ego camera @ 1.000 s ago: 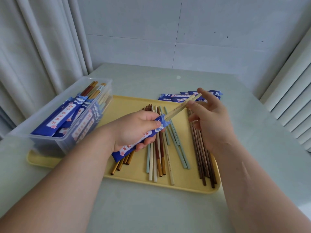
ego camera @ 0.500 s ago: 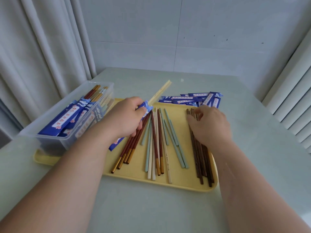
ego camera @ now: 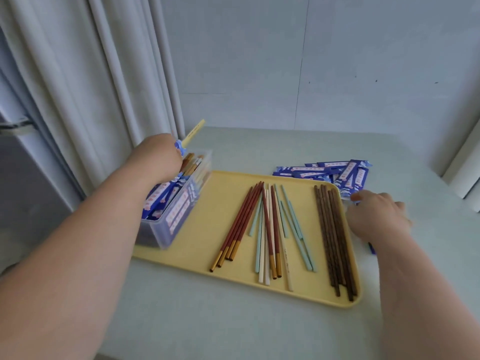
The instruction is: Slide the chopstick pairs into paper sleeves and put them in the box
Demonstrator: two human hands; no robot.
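Coloured chopsticks [ego camera: 270,229] lie on the yellow plastic tray [ego camera: 197,245]. At its right edge the right hand [ego camera: 376,216] is blurred, its grip unreadable. Over the clear plastic box [ego camera: 176,222] at its left end, the left hand [ego camera: 155,159] grips a blue-sleeved pale chopstick pair [ego camera: 191,133]

There is one yellow tray [ego camera: 202,229] and one clear box [ego camera: 179,224]. Loose on the tray are four red chopsticks with gold tips [ego camera: 239,224] in a bundle and two more red ones [ego camera: 272,229] in the middle. There are about six teal ones [ego camera: 296,229], three cream ones [ego camera: 285,266] and at least six dark brown ones [ego camera: 335,235], which are packed too close for a sure count. The empty sleeves [ego camera: 324,170] overlap; there are more than six. The sleeved pairs in the box [ego camera: 158,196] cannot be counted. Two hands show, the right hand [ego camera: 376,214] and the left hand [ego camera: 158,157], which holds one sleeved pair [ego camera: 193,132].
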